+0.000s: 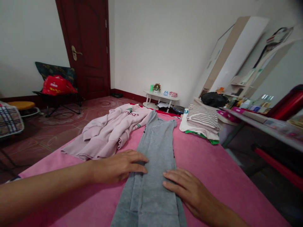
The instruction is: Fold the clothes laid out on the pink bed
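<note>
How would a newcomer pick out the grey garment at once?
Find the big pink cover. Down its middle, between the pale pink sweatshirt on the left and the folded stack on the right, the left hand and right hand rest on the grey garment. Unlike those neighbours, it forms one long strip.

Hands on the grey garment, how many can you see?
2. The left hand lies along the left edge of the grey garment, and the right hand along its right edge, slightly nearer the camera. None seem hidden.
</note>
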The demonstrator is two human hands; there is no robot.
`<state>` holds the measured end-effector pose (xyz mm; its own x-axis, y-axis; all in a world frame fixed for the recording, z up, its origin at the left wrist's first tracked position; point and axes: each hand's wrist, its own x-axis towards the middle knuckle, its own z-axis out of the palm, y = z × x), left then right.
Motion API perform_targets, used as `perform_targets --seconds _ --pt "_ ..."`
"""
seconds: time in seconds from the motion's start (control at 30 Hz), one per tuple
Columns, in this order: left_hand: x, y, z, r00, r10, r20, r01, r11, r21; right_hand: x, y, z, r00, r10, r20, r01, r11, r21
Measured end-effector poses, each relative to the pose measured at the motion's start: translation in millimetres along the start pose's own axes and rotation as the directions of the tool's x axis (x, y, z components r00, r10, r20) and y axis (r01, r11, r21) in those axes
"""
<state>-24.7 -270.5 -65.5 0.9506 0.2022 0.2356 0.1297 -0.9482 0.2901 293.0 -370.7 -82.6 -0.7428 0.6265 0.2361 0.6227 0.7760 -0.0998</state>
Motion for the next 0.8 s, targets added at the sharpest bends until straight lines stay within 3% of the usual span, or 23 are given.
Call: perform_targets --seconds 0.17,0.27,0.33,0.4,0.47,0.53,0.6,0.67,0.7,0.73,0.77,0.8 --pt "19 3 -10.9 0.997 0.005 0.072 0.008 0.984 -0.179 13 -8 4 0.997 0.053 -0.049 -0.044 0.984 0.170" --pt "36 -14 -17.5 0.991 -0.060 0.117 0.088 0.964 -0.250 16 5 2 0.977 0.178 -0.121 -0.128 0.932 0.339" --pt "51 -33 -14.1 0.984 -0.173 0.047 0.179 0.961 -0.209 21 25 2 0.936 0.313 -0.158 -0.218 0.872 0.438" --pt "71 -54 -4.3 0.946 -0.310 -0.091 0.294 0.943 -0.153 28 55 4 0.858 0.477 -0.188 -0.331 0.796 0.508" --pt "92 -76 8.4 0.866 -0.430 -0.254 0.408 0.903 -0.136 36 90 6 0.738 0.640 -0.214 -0.428 0.690 0.584" --pt "112 -96 20.3 0.738 -0.545 -0.399 0.519 0.836 -0.181 46 126 8 0.582 0.788 -0.200 -0.482 0.532 0.696" --pt "128 -112 30.2 0.583 -0.683 -0.441 0.617 0.725 -0.307 59 161 10 0.424 0.893 -0.153 -0.484 0.365 0.795" --pt "139 -122 38.0 0.442 -0.806 -0.393 0.693 0.586 -0.421 75 192 11 0.320 0.940 -0.119 -0.473 0.267 0.840" --pt "143 -124 41.4 0.401 -0.837 -0.372 0.717 0.540 -0.441 84 206 12 0.289 0.950 -0.117 -0.475 0.249 0.844" --pt "145 -124 44.5 0.393 -0.843 -0.367 0.728 0.529 -0.436 94 220 12 0.270 0.955 -0.121 -0.483 0.243 0.841" --pt "147 -123 47.1 0.420 -0.824 -0.379 0.719 0.557 -0.415 103 234 12 0.257 0.958 -0.127 -0.494 0.243 0.835" --pt "148 -120 49.2 0.478 -0.780 -0.404 0.685 0.619 -0.384 112 247 12 0.245 0.960 -0.133 -0.505 0.244 0.828"
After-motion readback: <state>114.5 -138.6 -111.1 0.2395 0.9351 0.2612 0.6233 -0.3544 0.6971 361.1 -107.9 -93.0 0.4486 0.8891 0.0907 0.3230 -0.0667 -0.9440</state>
